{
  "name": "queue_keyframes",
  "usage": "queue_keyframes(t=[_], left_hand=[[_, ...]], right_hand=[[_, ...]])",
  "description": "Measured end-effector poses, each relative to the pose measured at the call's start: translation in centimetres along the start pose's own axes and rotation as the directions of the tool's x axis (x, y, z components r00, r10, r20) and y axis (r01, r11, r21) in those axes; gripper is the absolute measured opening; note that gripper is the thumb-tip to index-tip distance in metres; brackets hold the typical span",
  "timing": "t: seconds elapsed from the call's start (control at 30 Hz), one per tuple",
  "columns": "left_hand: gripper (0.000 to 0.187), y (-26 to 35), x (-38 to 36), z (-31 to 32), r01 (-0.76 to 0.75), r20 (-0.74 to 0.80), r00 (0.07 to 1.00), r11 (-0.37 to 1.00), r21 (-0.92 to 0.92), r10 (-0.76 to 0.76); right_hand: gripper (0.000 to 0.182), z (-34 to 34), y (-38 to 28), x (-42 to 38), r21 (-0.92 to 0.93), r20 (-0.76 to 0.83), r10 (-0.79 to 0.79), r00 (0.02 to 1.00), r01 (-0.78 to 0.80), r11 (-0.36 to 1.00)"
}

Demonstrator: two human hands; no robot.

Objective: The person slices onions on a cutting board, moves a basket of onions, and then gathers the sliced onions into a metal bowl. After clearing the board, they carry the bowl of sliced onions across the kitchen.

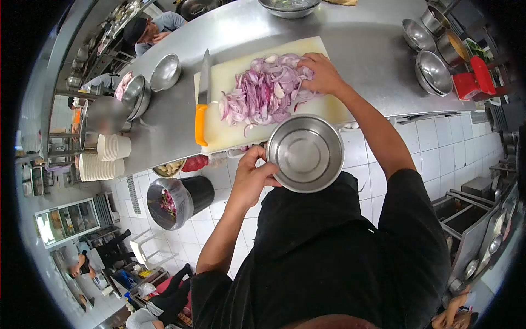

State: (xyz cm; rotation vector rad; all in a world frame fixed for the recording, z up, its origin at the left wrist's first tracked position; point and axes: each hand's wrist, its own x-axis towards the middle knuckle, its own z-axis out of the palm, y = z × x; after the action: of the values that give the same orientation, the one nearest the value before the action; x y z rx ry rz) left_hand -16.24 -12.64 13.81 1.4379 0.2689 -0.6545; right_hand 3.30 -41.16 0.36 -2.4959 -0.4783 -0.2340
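My left hand (pixel 253 178) grips the rim of an empty stainless steel bowl (pixel 305 153), thumb on one side and fingers under or behind it. The bowl hangs at the near edge of a white cutting board (pixel 334 112). On the board lies a wide heap of sliced red onion (pixel 263 93). At the heap's right end, my right hand (pixel 323 75) touches the slices with thumb and fingers apart; its fingertips are partly hidden among them. A knife (pixel 203 93) with an orange handle rests on the board's left side, blade pointing away from me.
Metal bowls (pixel 165 73) and stacked white tubs (pixel 114 147) stand on the steel counter (pixel 372 60) to the left. More bowls (pixel 433 73) and a red object (pixel 474 79) are at right. Below is a lined bin (pixel 170 203) with onion scraps. Another person (pixel 156 30) is across the counter.
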Motion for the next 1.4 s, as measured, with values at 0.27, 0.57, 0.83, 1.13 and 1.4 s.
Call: queue_keyframes(t=[0.27, 0.57, 0.83, 1.13, 1.4], left_hand=[[0.013, -0.8, 0.9, 1.9, -0.048, -0.06, 0.997, 0.995, -0.083, 0.043], [0.013, -0.1, 2.2, 3.0, -0.027, -0.078, 0.997, 0.985, -0.168, 0.014], [0.013, -0.1, 3.6, 4.0, -0.1, -0.066, 0.994, 0.979, -0.18, 0.09], [0.02, -2.7, 2.4, 3.8, -0.107, -0.094, 0.991, 0.98, -0.167, 0.092], [0.018, -5.3, -2.9, 1.1, -0.074, -0.198, 0.979, 0.991, -0.108, 0.052]], right_hand=[[0.031, 0.0, 0.7, 0.7, 0.183, -0.191, 0.063, 0.98, -0.028, 0.983], [0.024, -6.7, -4.8, 0.5, 0.402, -0.154, 0.225, 0.962, -0.147, 0.904], [0.027, -11.7, -12.7, -6.0, 0.419, -0.076, -0.04, 0.996, 0.068, 0.905], [0.035, -9.4, -15.3, -8.8, 0.217, 0.345, -0.131, 0.93, 0.057, 0.975], [0.087, -2.4, -10.7, 0.0, -0.08, 0.208, -0.121, 0.971, 0.141, 0.987]])
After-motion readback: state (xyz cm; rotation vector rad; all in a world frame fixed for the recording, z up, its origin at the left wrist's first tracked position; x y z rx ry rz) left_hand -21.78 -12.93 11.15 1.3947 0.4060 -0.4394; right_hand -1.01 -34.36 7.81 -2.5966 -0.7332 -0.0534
